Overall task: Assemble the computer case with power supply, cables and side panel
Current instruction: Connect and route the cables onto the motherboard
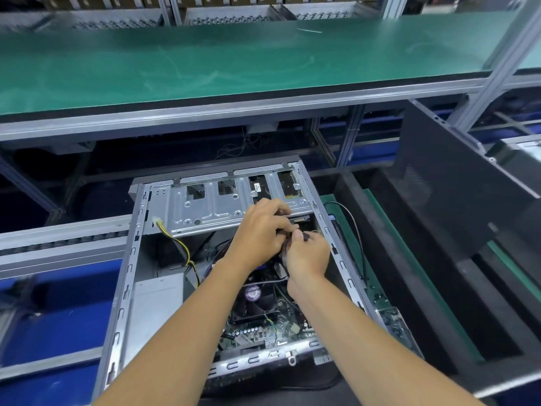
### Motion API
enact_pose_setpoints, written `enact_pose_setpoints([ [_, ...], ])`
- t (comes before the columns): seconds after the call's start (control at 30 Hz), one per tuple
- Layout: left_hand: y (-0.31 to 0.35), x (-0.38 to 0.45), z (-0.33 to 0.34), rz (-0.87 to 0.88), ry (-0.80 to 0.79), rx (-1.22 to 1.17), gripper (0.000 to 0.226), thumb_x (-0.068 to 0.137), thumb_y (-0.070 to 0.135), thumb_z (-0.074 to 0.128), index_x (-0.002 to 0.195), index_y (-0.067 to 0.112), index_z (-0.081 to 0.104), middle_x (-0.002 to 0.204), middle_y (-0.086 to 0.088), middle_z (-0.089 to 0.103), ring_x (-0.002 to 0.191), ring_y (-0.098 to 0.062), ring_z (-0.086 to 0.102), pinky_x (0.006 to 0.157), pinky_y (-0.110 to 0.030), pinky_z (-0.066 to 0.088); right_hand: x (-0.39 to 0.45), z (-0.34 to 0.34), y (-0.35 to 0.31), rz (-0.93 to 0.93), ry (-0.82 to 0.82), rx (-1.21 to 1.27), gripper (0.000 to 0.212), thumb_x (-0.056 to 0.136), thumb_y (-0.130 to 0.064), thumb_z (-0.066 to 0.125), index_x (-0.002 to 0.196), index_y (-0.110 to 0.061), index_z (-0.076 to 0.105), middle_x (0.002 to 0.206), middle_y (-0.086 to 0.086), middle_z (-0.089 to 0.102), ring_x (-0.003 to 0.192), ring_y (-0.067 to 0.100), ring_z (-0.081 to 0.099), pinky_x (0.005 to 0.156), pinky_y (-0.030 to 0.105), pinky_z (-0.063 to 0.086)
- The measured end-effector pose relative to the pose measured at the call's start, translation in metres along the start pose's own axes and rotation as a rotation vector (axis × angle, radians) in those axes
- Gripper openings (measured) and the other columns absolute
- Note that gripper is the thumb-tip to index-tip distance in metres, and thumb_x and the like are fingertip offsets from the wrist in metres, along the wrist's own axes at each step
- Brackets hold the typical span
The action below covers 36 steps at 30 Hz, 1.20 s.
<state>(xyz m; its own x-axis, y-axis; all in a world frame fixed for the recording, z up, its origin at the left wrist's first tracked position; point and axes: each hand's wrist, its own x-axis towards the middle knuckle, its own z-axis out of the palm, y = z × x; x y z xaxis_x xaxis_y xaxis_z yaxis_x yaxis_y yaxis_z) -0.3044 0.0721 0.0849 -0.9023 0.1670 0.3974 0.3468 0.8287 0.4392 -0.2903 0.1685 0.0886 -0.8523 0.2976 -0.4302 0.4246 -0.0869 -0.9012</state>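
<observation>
1. One computer case lies on its side with the open side up; every place below is given relative to it.
2. Two hands work inside it, near its far right corner, just in front of the one metal drive cage that spans its far end.
3. The left hand has its fingers curled round a bundle of dark cables at the cage's near edge.
4. The right hand touches the left, its fingers and thumb curled and pinching the same bundle; how many cables are in it cannot be told.
5. One grey power supply sits in the case's near left part.
6. One yellow-and-black cable runs from a white plug at the cage's left end down toward the power supply.
7. One motherboard lies on the case floor, with one fan bearing a purple label, below the forearms.
8. One dark side panel stands tilted well to the right of the case.
9. One black cord curves along the case's outer right wall.
10. One green-topped shelf runs beyond and above the case.
</observation>
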Motion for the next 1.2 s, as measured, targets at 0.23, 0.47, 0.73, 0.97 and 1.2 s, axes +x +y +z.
enact_pose_setpoints([
  [0.23,0.001,-0.001,0.001,-0.054,0.049,-0.109,0.015,0.075,0.002,0.076,0.086,0.013,0.076,0.096,0.000,0.065,0.090,-0.020,0.055,0.081,-0.034,0.045,-0.001,0.004,-0.002,0.082,0.048,0.298,0.017,0.100,-0.006,0.055,0.090,-0.012,0.068,0.075,-0.005,0.063,0.065,0.005,0.059,0.043,0.008,0.043],
  [0.47,-0.002,-0.003,0.001,-0.091,0.039,-0.168,0.012,0.074,0.001,0.076,0.078,0.011,0.070,0.099,0.000,0.066,0.094,-0.017,0.055,0.083,-0.026,0.041,0.001,0.006,0.001,0.082,0.026,0.255,0.030,0.103,-0.001,0.037,0.097,-0.010,0.065,0.081,0.000,0.059,0.073,0.012,0.057,0.060,0.017,0.047],
  [0.73,-0.004,-0.003,0.001,-0.099,0.028,-0.168,0.012,0.075,0.001,0.072,0.081,0.011,0.069,0.100,0.002,0.066,0.094,-0.014,0.054,0.081,-0.016,0.036,0.004,0.007,-0.002,0.137,0.014,0.318,0.017,0.099,-0.003,0.052,0.108,-0.011,0.064,0.105,0.009,0.067,0.093,0.018,0.065,0.084,0.033,0.056],
  [0.97,-0.002,0.002,0.000,-0.141,0.049,-0.194,0.006,0.086,0.018,0.068,0.086,0.017,0.074,0.091,0.011,0.064,0.090,-0.011,0.053,0.077,-0.017,0.038,0.004,0.007,-0.004,0.127,-0.002,0.262,0.018,0.102,-0.007,0.046,0.099,-0.015,0.062,0.100,0.005,0.065,0.092,0.017,0.061,0.078,0.029,0.051],
  [1.2,0.002,0.004,0.002,-0.146,0.053,-0.144,0.005,0.082,0.019,0.074,0.085,0.021,0.071,0.088,0.014,0.059,0.088,-0.010,0.050,0.077,-0.019,0.037,0.009,0.003,-0.002,0.174,-0.059,0.232,0.029,0.104,-0.019,0.046,0.081,-0.009,0.059,0.074,0.004,0.057,0.065,0.016,0.051,0.060,0.028,0.042],
])
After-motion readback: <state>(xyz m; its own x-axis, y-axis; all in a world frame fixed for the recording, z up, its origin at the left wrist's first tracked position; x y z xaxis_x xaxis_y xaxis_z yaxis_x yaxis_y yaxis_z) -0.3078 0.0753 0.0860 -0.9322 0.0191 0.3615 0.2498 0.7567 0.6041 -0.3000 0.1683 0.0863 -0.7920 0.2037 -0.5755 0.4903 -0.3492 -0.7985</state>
